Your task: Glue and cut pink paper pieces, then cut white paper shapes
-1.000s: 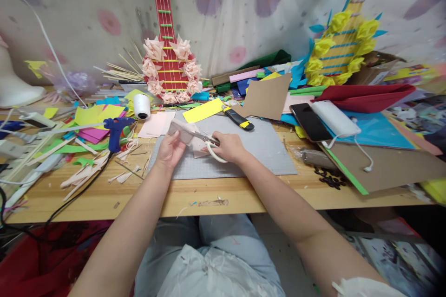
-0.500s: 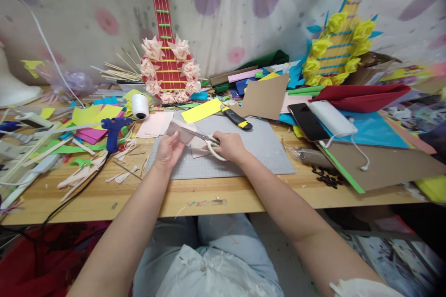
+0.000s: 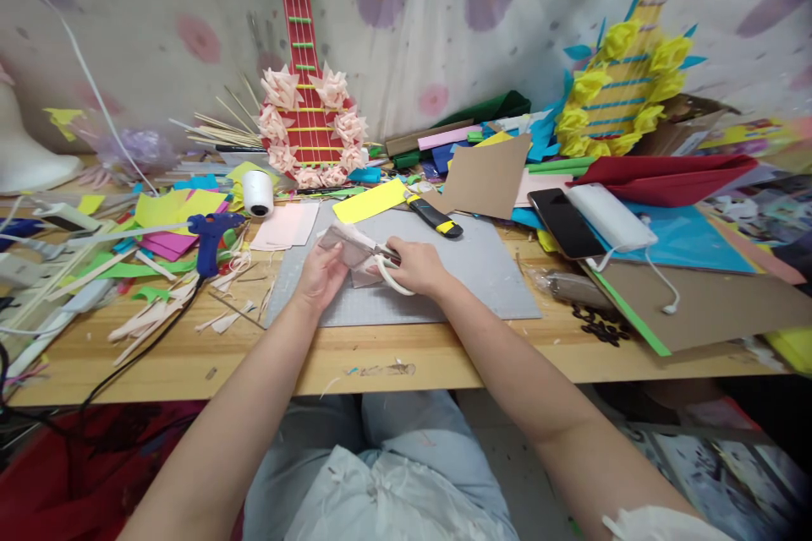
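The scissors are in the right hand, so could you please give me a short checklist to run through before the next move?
1. Scissors held by the handle in the right hand: ok.
2. Paper held in the left hand: ok.
3. Left fingers clear of the scissors' tips: cannot tell; the paper hides the tips.
4. Mat free of other tools: not ok; the knife lies on it, beyond the hands.
5. Knife's blade drawn in: cannot tell; too small to make out.
6. Glue gun apart from both hands: ok; it is off to the left of the mat.
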`<state>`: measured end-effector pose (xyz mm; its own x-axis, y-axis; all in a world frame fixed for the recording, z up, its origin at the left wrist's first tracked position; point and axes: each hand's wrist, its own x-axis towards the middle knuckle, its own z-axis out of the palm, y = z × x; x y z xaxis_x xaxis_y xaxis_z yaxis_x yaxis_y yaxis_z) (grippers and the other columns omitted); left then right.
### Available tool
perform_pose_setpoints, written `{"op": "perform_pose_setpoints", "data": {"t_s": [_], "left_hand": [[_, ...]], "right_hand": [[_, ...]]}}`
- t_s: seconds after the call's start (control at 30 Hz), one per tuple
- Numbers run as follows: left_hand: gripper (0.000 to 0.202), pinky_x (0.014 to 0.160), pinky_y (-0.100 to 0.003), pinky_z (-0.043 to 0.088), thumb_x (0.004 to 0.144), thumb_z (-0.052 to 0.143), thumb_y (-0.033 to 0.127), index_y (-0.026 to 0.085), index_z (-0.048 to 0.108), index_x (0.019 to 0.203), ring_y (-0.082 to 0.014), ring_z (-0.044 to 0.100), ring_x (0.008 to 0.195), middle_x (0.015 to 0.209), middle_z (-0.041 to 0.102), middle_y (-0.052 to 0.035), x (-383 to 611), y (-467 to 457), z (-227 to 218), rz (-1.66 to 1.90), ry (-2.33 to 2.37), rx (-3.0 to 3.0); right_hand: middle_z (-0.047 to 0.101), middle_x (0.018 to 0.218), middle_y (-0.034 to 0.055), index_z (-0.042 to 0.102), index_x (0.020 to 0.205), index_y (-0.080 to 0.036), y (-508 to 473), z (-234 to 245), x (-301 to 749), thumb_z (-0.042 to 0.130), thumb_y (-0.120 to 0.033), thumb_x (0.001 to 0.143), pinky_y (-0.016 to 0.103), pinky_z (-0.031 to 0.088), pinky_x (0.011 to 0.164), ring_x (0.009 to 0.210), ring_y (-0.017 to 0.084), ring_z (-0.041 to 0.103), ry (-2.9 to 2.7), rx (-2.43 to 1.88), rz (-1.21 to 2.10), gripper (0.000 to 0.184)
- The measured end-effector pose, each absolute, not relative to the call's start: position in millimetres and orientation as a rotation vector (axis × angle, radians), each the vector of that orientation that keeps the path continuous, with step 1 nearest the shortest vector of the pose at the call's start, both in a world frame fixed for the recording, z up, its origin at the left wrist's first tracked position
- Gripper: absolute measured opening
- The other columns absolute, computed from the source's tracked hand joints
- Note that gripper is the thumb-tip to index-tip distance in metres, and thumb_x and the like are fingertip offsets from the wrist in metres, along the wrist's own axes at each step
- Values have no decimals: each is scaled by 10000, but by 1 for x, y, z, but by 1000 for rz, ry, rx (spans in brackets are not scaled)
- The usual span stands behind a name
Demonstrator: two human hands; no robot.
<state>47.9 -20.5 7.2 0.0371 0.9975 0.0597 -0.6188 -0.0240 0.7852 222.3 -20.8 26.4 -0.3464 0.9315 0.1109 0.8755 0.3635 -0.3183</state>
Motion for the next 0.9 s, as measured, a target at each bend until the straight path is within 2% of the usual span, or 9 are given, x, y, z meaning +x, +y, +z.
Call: {"op": "perform_pose_setpoints", "data": {"t_s": [0.27, 0.63, 0.9], "left_hand": [[348, 914, -376, 443, 643, 666, 137, 161, 622, 988, -217, 607, 986, 1005, 681, -71, 49, -21, 6, 1436, 610, 760], [266, 935, -375, 439, 672, 640, 116, 149, 646, 936, -211, 616, 962, 975, 688, -65, 49, -21, 6, 1431, 542, 749], [294, 956, -387, 425, 653, 654, 126, 152, 631, 945, -234, 585, 1045, 986, 685, -73, 51, -21, 4, 1419, 575, 719]], "right_hand": [[685, 794, 52, 590, 892, -210, -23, 28, 220, 398, -679, 761, 254, 245, 561, 720, 184, 602, -2341, -1651, 214, 523], [691, 807, 64, 612, 893, -203, -22, 24, 220, 373, -675, 779, 255, 255, 567, 743, 190, 613, -2335, -1673, 145, 541], [690, 806, 48, 590, 887, -209, -20, 24, 220, 397, -652, 779, 258, 242, 555, 727, 183, 612, -2358, -1649, 170, 495]]}}
